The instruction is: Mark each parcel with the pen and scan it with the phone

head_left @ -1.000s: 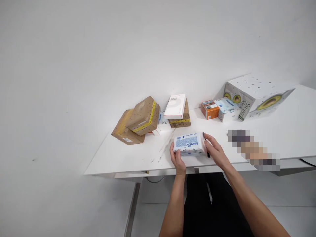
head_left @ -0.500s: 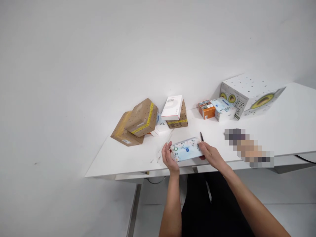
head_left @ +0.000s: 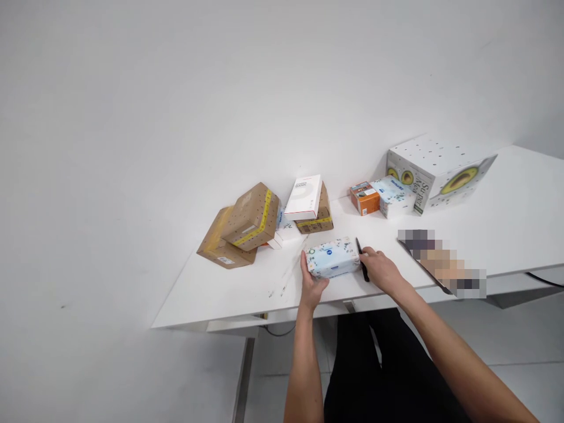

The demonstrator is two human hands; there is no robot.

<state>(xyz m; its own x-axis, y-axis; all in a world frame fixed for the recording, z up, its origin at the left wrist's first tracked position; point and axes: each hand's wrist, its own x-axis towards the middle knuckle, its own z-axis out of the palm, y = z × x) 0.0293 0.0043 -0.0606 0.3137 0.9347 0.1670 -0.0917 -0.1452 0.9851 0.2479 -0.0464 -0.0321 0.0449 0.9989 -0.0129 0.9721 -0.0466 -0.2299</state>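
A tissue pack [head_left: 335,257], soft, pale blue and white with a floral print, rests on the white table near its front edge. Around its left end curls my left hand [head_left: 312,285], fingers on the far side and thumb along the front. A slim black pen-like tool [head_left: 365,273] lies against the pack's right end. My right hand [head_left: 382,270] has its bent fingertips pressed on the middle of that tool, covering part of it; whether it is a pen or a knife is unclear.
Brown taped cartons [head_left: 251,216] are stacked at the left. A white power bank box [head_left: 304,197] tops a smaller carton [head_left: 324,220]. An orange box [head_left: 365,198], another tissue pack [head_left: 394,197] and an avocado-print box [head_left: 440,170] stand along the wall. A blurred flat item [head_left: 440,261] lies right.
The tissue pack, held up in both hands before, has been lowered onto the table. My right hand has let go of it and moved onto the black tool; my left hand has kept its hold.
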